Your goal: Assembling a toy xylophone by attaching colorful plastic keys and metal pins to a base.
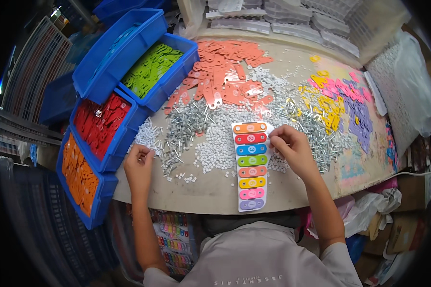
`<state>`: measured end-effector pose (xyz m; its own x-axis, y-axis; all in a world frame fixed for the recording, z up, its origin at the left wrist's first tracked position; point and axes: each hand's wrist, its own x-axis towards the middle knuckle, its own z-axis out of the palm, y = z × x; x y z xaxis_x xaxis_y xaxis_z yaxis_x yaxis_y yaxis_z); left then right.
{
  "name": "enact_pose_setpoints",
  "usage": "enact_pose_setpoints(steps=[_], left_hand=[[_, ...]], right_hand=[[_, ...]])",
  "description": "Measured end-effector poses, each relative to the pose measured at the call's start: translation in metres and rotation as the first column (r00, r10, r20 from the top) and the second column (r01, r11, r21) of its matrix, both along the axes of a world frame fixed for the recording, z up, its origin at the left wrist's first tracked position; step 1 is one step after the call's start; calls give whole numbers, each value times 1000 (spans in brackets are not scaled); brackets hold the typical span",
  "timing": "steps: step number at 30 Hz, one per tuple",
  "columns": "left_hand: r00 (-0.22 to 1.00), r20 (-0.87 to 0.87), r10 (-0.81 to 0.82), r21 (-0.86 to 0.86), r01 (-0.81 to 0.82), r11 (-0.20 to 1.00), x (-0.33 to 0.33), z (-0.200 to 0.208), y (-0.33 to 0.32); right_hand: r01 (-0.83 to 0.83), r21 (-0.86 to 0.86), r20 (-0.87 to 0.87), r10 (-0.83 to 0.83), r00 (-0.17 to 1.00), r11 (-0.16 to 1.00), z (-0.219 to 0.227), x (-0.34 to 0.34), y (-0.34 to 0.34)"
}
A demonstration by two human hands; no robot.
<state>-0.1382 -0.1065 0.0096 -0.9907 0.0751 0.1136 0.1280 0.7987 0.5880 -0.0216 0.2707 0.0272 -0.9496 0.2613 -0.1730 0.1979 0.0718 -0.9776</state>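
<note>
A long white plate (236,191) carries a column of coloured bars, rounded at the ends and fastened by small studs; it looks like a toy xylophone. It lies near the front edge of the table. Beside its upper right edge is my right hand (291,146), thumb and fingertips pinched together; whatever they hold is too small to make out. My left hand (139,162) rests at the near side of a heap of small white pieces (150,134), fingers curled in. Its fingertips hide anything between them.
Blue bins (141,107) of red, orange, green and blue bars line the left. Silver pins (187,119), white caps (215,150) and coral bars (225,71) spread over the table (201,198). Yellow, pink and purple pieces (359,122) lie right, by a plastic bag (414,81).
</note>
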Motion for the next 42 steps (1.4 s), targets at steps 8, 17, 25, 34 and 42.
enact_pose_setpoints(steps=[8, 17, 25, 34, 42], left_hand=[[899, 323, -295, 719, -31, 694, 37, 16, 64], [862, 290, -416, 711, 97, 697, 33, -5, 113], [664, 388, -640, 843, 25, 537, 14, -3, 149], [591, 433, -680, 881, -119, 457, 5, -15, 161], [649, 392, -652, 841, 35, 540, 2, -22, 166]], right_hand=[[-74, 214, 57, 63, 996, 974, -13, -16, -1], [-119, 463, 225, 14, 974, 878, 3, -27, 5], [-280, 431, 300, 156, 941, 858, 3, -39, 19], [-293, 481, 253, 189, 949, 826, -4, -38, 22], [-307, 487, 242, 211, 947, 818, -5, -41, 22]])
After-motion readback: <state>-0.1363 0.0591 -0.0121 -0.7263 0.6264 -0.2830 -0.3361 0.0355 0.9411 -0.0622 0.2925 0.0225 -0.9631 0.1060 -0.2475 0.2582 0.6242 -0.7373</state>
